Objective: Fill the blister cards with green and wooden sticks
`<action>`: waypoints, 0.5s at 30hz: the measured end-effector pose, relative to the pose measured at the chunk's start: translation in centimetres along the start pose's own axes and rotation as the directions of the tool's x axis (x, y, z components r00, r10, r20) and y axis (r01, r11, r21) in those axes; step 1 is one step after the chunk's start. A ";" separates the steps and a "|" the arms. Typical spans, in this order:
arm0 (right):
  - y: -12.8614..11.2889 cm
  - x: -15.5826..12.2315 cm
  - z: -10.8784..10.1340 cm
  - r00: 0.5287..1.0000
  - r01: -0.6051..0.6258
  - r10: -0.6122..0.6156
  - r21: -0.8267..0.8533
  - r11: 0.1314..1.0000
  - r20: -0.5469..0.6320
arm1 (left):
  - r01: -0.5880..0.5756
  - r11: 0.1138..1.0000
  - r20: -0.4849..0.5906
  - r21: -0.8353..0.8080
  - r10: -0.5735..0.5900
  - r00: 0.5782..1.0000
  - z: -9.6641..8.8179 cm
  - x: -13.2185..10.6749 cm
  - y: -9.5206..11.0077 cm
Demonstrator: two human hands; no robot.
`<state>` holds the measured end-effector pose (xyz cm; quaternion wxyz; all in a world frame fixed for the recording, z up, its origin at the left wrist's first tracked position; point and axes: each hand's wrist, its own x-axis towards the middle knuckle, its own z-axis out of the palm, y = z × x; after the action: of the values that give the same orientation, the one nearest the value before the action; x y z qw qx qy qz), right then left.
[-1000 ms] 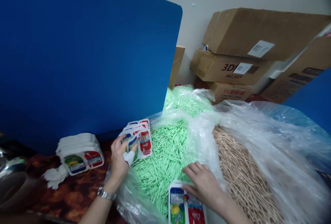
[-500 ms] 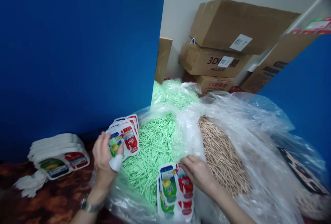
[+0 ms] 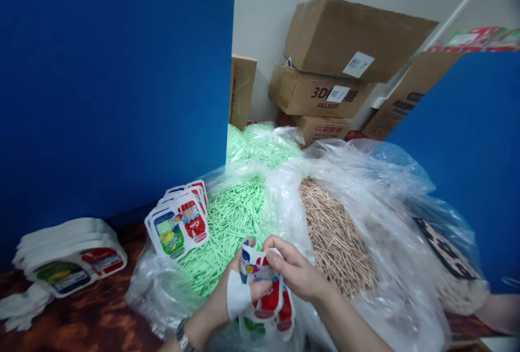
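Note:
Both my hands meet low in the middle, over the front of the plastic bags. My left hand point(image 3: 238, 284), with white tape around its thumb base, grips a printed soda-bottle packet point(image 3: 268, 304) that is bent between the hands. My right hand point(image 3: 294, 268) pinches its upper edge with thumb and fingers. At least one more packet point(image 3: 286, 317) lies beneath it, partly hidden. Left of my hands, thin green sticks point(image 3: 239, 211) fill an opened clear bag. Tan sticks point(image 3: 339, 238) fill another bag to the right. A fanned stack of packets point(image 3: 176, 227) rests on the bag's left edge.
Another packet stack point(image 3: 73, 260) stands on the brown patterned surface at far left, beside crumpled white material point(image 3: 26, 306). Blue panels point(image 3: 114, 81) rise at left and right. Cardboard boxes point(image 3: 349, 38) are piled against the wall. A dark patterned piece point(image 3: 444, 246) lies on plastic at right.
My left hand has left the fanned stack and moved right and down onto the packet near my right hand. Both hands now hold it, and it is bent. The view has shifted slightly right.

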<state>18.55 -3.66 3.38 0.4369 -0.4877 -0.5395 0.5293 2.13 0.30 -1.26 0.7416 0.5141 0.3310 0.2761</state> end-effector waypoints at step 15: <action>-0.1 -3.0 -1.6 0.955 0.175 -0.272 -0.510 0.842 -0.121 | 0.028 0.953 0.010 0.301 -0.032 0.999 0.2 1.3 -1.1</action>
<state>20.55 -6.42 3.74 0.4057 -0.5643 -0.6662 0.2705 3.13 0.78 -2.53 0.6611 0.6180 0.3715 0.2073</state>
